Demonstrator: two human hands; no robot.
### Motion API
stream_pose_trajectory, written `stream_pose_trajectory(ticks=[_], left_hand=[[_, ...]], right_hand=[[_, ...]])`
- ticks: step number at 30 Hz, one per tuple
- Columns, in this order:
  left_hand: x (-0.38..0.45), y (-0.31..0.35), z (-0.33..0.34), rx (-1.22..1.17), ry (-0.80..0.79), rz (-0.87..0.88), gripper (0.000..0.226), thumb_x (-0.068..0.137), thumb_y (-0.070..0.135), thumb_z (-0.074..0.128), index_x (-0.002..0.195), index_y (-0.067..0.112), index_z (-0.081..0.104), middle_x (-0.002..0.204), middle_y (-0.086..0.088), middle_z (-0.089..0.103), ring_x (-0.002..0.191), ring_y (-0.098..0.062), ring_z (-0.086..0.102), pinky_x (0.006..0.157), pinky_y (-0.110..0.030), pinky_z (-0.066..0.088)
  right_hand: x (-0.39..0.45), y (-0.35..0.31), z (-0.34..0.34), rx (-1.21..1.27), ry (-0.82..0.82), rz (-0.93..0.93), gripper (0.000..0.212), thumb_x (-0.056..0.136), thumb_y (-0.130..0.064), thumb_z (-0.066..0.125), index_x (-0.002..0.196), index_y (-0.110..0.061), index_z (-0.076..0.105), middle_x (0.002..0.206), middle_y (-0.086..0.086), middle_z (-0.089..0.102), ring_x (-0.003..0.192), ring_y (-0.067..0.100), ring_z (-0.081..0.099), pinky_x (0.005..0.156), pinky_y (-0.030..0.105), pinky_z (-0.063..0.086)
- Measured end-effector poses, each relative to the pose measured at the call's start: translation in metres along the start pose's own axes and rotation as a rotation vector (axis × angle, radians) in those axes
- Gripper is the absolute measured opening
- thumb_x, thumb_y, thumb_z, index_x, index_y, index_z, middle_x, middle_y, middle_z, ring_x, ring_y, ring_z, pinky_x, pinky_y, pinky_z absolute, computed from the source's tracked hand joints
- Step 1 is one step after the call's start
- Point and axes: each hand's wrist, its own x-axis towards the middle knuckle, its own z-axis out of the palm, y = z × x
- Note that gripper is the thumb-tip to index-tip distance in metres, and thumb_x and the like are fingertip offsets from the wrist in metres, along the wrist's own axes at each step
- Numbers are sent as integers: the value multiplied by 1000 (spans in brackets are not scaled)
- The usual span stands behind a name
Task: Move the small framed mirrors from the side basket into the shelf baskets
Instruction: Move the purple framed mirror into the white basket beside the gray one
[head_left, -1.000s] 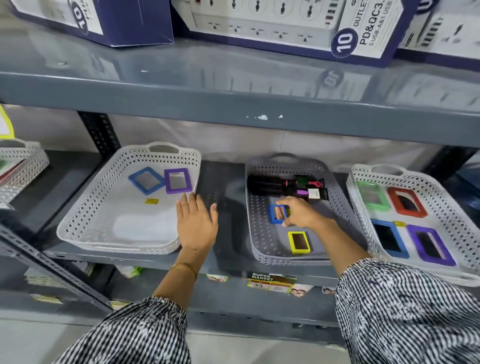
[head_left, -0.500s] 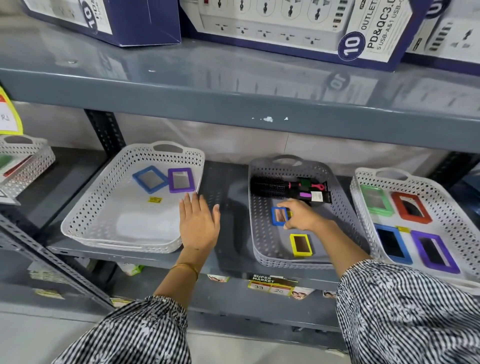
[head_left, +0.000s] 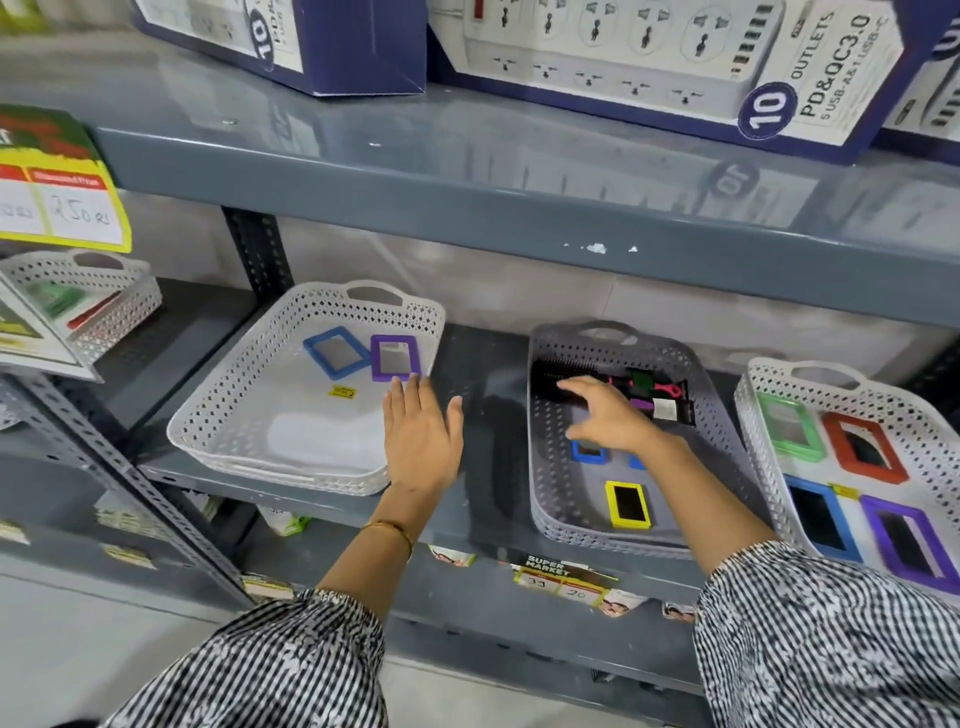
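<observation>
1. Right hand (head_left: 605, 415): fingers spread apart, palm down, empty, hovering inside the grey basket (head_left: 550, 499).
2. Blue-framed mirror (head_left: 588, 451): flat on the basket floor directly beneath the right palm, partly hidden by it. Contact cannot be determined.
3. Yellow-framed mirror (head_left: 627, 504): flat in the same basket, nearer the front edge, clear of the hand.
4. Black brush (head_left: 550, 378): lies at the basket's rear, just beyond the fingertips.
5. Left hand (head_left: 422, 436): open, flat, fingers together, resting on the shelf (head_left: 483, 395) against the white basket (head_left: 234, 410).
6. Purple-framed mirror (head_left: 395, 357): in the white basket, just beyond the left fingertips, beside a second blue mirror (head_left: 332, 352).
</observation>
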Motion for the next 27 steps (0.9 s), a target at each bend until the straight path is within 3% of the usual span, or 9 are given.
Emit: stream_pose_trajectory(ticks=[4, 7, 9, 14, 17, 20, 24, 27], left_hand=[[5, -16, -19, 9, 86, -32, 60, 96, 42, 25, 140, 1, 32, 149, -20, 32, 141, -34, 19, 118, -42, 9], [11, -44, -34, 53, 159, -92, 67, 92, 45, 20, 136, -3, 37, 145, -23, 38, 139, -39, 24, 116, -47, 13], [15, -61, -42, 95, 183, -129, 73, 90, 47, 14, 133, -6, 40, 141, -27, 42, 136, -43, 29, 115, -51, 17], [24, -86, -50, 178, 130, -210, 70, 91, 45, 15, 133, -6, 39, 142, -27, 40, 136, -43, 27, 115, -51, 17], [25, -89, -45, 206, 86, -216, 74, 90, 47, 7, 139, -4, 30, 148, -25, 31, 141, -40, 18, 117, -47, 8], [23, -91, -42, 239, 69, -217, 75, 90, 48, 2, 142, -1, 25, 152, -22, 25, 142, -38, 13, 118, -44, 2], [22, -92, -43, 271, 86, -205, 71, 93, 46, 6, 141, 0, 28, 150, -21, 30, 142, -37, 17, 117, -44, 3], [21, -90, -45, 265, 81, -184, 73, 91, 45, 2, 141, -1, 30, 149, -21, 32, 141, -37, 18, 117, -44, 5]], right_hand=[[28, -71, 13, 186, 218, -147, 52, 82, -8, 69, 132, -2, 53, 137, 16, 56, 127, 28, 53, 111, 37, 40], [52, -135, 38, 310, 286, -167, 30, 86, -16, 65, 112, -1, 66, 114, 19, 69, 111, 31, 64, 95, 37, 50], [66, -168, 54, 221, 290, -147, 20, 90, -23, 58, 93, -5, 65, 97, 19, 68, 103, 35, 64, 80, 34, 47], [118, -206, 107, 138, 190, 0, 41, 92, -32, 53, 115, 0, 62, 122, 22, 63, 115, 35, 59, 94, 38, 49], [143, -208, 132, -50, 127, 136, 66, 92, -43, 49, 140, 1, 38, 145, 26, 40, 133, 40, 41, 109, 45, 37], [152, -209, 141, -99, 70, 255, 79, 93, -47, 45, 148, 3, 18, 153, 30, 22, 141, 44, 26, 116, 50, 27], [160, -208, 146, -116, 110, 267, 79, 87, -50, 53, 143, 1, 31, 140, 25, 47, 125, 41, 50, 101, 47, 47], [154, -206, 140, -93, 131, 255, 80, 83, -42, 63, 143, 0, 31, 137, 23, 51, 122, 38, 53, 97, 45, 51]])
